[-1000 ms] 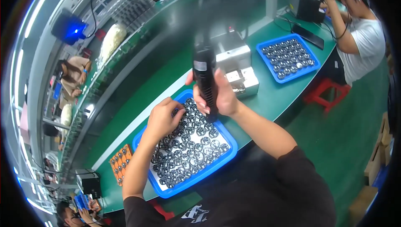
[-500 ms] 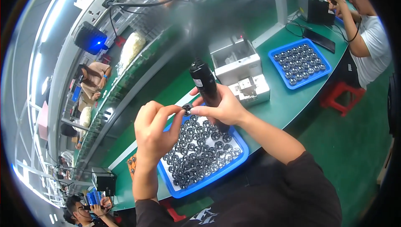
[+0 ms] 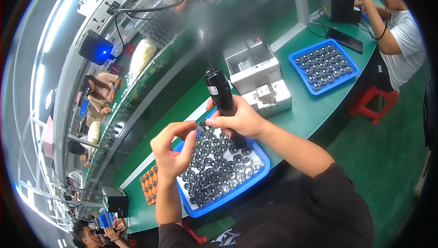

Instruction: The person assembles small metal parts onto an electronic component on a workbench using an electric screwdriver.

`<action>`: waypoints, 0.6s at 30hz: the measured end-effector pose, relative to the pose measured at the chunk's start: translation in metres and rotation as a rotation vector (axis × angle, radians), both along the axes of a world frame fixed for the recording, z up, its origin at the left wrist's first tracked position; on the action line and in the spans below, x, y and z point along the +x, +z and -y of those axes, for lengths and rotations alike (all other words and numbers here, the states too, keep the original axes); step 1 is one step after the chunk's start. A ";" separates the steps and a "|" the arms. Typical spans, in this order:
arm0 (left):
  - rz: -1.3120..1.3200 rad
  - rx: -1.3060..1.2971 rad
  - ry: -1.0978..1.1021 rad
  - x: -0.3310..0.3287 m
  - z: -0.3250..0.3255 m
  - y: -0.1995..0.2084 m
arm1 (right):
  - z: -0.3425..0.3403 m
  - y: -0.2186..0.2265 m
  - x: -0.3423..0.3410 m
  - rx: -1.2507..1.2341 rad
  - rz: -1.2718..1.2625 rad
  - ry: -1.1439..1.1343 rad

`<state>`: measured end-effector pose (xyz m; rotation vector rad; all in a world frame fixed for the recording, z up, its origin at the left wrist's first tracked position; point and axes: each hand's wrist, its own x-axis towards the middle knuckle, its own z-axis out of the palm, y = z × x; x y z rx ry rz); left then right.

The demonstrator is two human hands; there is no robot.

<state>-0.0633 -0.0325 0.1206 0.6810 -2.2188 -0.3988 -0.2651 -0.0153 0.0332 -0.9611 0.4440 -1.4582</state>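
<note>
My right hand (image 3: 242, 119) is wrapped round a black electric screwdriver (image 3: 219, 91), which stands slightly tilted with its cord end up. Its thumb also rests on a small dark round part (image 3: 205, 125), just above the pile. Beside that part is my left hand (image 3: 172, 150), its thumb and fingers apart, with nothing seen between them. Beneath both hands lies a blue tray (image 3: 266, 169) lined in white, holding several shiny dark round parts (image 3: 218, 170). The screwdriver's lower end reaches down over the tray, and its tip cannot be made out.
A grey-white metal fixture box (image 3: 255, 72) stands beyond my right hand. Farther right, another blue tray (image 3: 315, 91) holds rows of round parts. An orange holder (image 3: 149, 185) with small parts lies left. Co-workers sit around the green table (image 3: 299, 115); a red stool (image 3: 374, 104) stands at right.
My left hand has let go of the small round part and drawn back a little, its fingers parting. My right hand keeps the screwdriver and the part. The view has shifted slightly.
</note>
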 end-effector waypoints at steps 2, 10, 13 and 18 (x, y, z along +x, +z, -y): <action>0.033 -0.062 -0.001 0.001 0.002 -0.003 | 0.002 -0.002 0.001 -0.001 -0.002 -0.002; 0.118 -0.385 0.095 -0.011 -0.002 -0.016 | 0.000 -0.002 -0.001 0.021 0.014 -0.027; 0.093 -0.392 0.045 -0.017 0.006 -0.014 | -0.005 -0.001 -0.004 0.020 0.026 -0.030; -0.179 -0.098 0.063 -0.051 0.055 0.015 | -0.027 0.004 -0.003 0.024 0.056 -0.025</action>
